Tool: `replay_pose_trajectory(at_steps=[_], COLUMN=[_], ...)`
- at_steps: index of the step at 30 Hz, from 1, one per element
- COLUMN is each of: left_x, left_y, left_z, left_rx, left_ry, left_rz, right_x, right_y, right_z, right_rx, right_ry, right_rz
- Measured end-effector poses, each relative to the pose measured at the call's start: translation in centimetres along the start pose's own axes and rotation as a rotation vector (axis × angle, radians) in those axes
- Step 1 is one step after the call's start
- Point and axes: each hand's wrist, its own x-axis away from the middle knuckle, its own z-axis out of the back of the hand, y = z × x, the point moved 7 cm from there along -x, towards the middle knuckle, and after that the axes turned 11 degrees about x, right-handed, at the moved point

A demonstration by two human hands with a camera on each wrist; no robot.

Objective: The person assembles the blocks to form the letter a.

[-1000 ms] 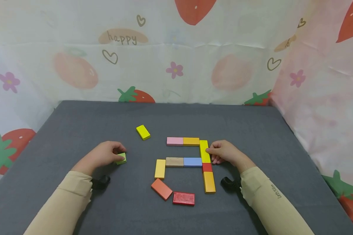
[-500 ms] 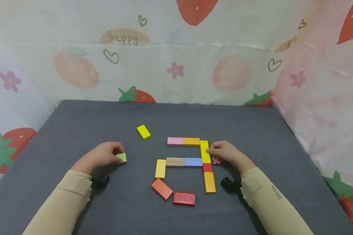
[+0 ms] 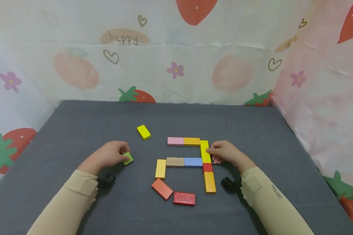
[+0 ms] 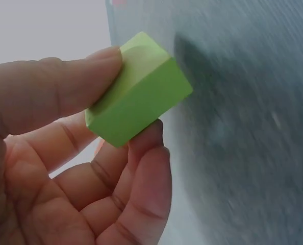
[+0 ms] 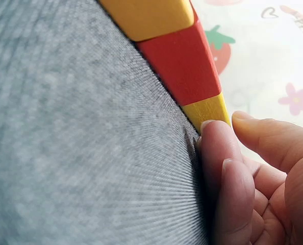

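In the head view my left hand (image 3: 111, 153) is at the left of the table, pinching a small light-green block (image 3: 127, 158). The left wrist view shows the thumb on one face of the green block (image 4: 141, 97) and fingers beneath it. My right hand (image 3: 226, 151) is at the right side of a long yellow block (image 3: 204, 145), its thumb and fingers at the edge. In the right wrist view the fingertips lie along the side of the yellow block (image 5: 210, 108), with the thumb by its top edge. A red block (image 3: 207, 167) adjoins the yellow one.
The arrangement includes pink (image 3: 175, 141), orange-yellow (image 3: 191, 141), wooden (image 3: 175, 162), blue (image 3: 193, 162), pale yellow (image 3: 160, 169) and amber (image 3: 210, 182) blocks. Orange (image 3: 162, 189) and dark red (image 3: 184, 198) blocks lie nearer the front. A loose yellow block (image 3: 143, 132) is at the back left.
My left hand has shifted a little to the right with the green block, which has turned slightly. The right hand stays at the long yellow block.
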Motion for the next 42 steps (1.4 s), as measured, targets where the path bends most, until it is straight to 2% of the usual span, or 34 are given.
replay_pose_trajectory(at_steps=[10,20,27,34,42], left_x=[-0.5,-0.9,-1.2,-1.2,-1.3], left_y=[4.0,8.0,9.9,11.8,13.1], left_z=[-1.4,-3.6,-5.7,-8.1,-10.6], left_rx=[0.036,0.021,0.057,0.132,0.141], left_ry=[-0.001,-0.055,-0.128,-0.198,-0.266], left_rz=[-0.060,-0.094,-0.099,-0.143,-0.151], right_x=[0.2,0.2,0.2,0.2,0.1], right_y=[-0.2,-0.2,-0.2,-0.1,-0.1], right_z=[0.1,0.1,0.1,0.1,0.1], right_rx=[-0.010,-0.005,0.000,-0.002,-0.001], right_ry=[0.006,0.006,0.003,0.007,0.006], right_rz=[0.013,0.011,0.004,0.001,-0.010])
